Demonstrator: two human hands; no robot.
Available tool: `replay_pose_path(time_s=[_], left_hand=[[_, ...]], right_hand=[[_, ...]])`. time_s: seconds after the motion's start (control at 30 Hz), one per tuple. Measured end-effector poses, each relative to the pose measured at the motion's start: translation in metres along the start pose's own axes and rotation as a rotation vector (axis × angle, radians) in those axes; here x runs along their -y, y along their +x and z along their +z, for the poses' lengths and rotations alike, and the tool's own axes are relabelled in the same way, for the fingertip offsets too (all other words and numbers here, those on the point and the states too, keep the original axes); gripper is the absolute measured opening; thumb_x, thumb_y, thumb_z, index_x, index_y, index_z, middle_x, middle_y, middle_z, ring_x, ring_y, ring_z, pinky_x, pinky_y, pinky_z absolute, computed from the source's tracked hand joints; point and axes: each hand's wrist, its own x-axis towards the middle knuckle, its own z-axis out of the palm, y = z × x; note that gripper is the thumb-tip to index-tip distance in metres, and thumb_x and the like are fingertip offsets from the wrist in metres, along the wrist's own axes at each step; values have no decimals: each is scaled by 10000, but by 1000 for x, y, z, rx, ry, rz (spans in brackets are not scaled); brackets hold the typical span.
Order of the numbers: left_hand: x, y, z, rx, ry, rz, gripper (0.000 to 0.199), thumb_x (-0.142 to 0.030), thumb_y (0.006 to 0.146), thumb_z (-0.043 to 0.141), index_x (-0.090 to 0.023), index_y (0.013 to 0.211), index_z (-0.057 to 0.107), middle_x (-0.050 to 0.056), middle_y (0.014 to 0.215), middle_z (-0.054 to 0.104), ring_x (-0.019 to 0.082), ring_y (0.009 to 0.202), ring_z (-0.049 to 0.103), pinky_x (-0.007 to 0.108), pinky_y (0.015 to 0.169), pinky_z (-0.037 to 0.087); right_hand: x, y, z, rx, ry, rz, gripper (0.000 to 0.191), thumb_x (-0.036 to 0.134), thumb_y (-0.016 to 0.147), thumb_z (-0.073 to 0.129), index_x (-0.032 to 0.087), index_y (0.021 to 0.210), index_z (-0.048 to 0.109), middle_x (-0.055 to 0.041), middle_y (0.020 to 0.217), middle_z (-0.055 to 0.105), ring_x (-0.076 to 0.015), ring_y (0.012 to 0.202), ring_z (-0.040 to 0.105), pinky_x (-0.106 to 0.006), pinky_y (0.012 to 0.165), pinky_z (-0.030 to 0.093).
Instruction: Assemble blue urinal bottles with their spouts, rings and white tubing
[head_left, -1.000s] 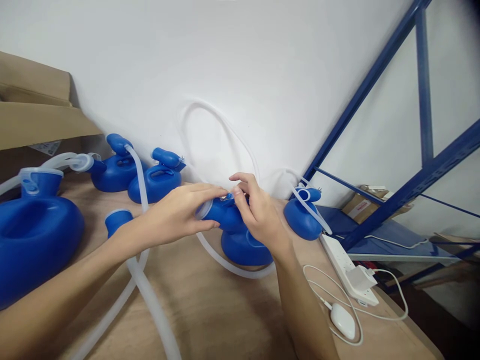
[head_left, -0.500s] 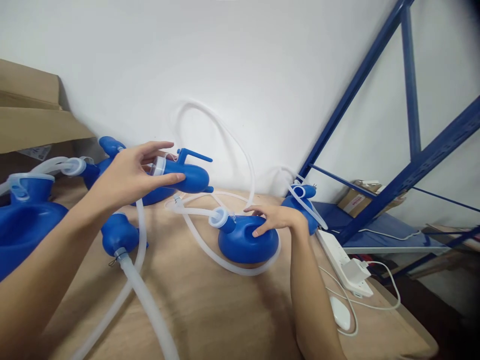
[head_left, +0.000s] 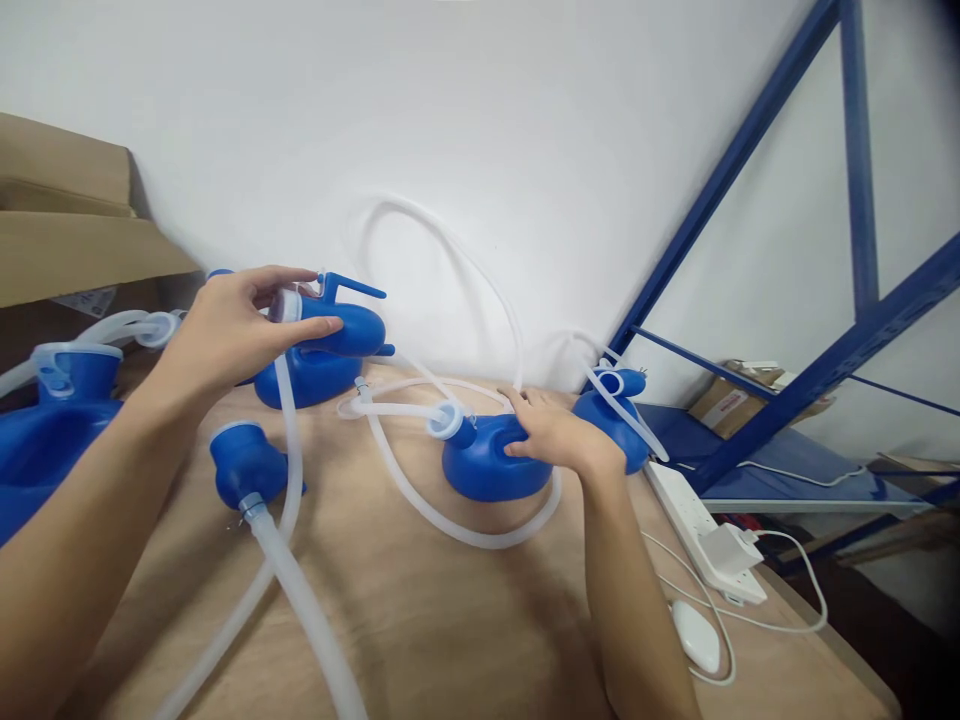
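My left hand (head_left: 225, 315) holds a blue plastic urinal cup (head_left: 349, 328) with a clear collar and a thin blue arm on top, thumb in front, fingers behind. It is lifted in front of another blue bottle (head_left: 300, 380). My right hand (head_left: 551, 430) is closed on the handle of a blue urinal bottle (head_left: 487, 475) on the table, thumb at the recess. Its white-capped neck points left, with a clear tube (head_left: 480, 540) curving around it. Between my arms lies a second blue cup (head_left: 247, 465) with a thick clear hose (head_left: 300, 600) running toward me.
At the left edge stands a large blue bottle (head_left: 45, 460), before an open cardboard box (head_left: 82, 250). Another blue bottle (head_left: 619, 425) with tubing sits at the right back. A white power strip (head_left: 697, 530), plugged charger, cable and white mouse-like object (head_left: 696, 636) lie beside a blue shelf frame (head_left: 795, 365).
My left hand has moved left and slightly up with the blue cup. My right hand and its bottle have shifted slightly toward the wall. The whole view has shifted a little.
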Motion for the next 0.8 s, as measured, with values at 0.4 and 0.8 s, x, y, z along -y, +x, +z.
replay_pose_path(time_s=[0.4,0.8], left_hand=[[-27,-10,-6,-88,-8,20,599,-502,838,788,-205,1353,714,18,1102,774,111,686,438,236,684,400],[-48,-33,12,193,29,293,620,-591,869,717,-227,1370,697,28,1102,793,158,661,564,293,661,440]], right_hand=[[126,54,108,8,-24,-401,454,183,1017,473,128,1455,581,-224,1156,768,-381,1030,756,-492,839,587],[66,-10,5,143,182,-812,476,63,926,630,253,1362,627,35,884,738,-136,706,681,-234,651,529]])
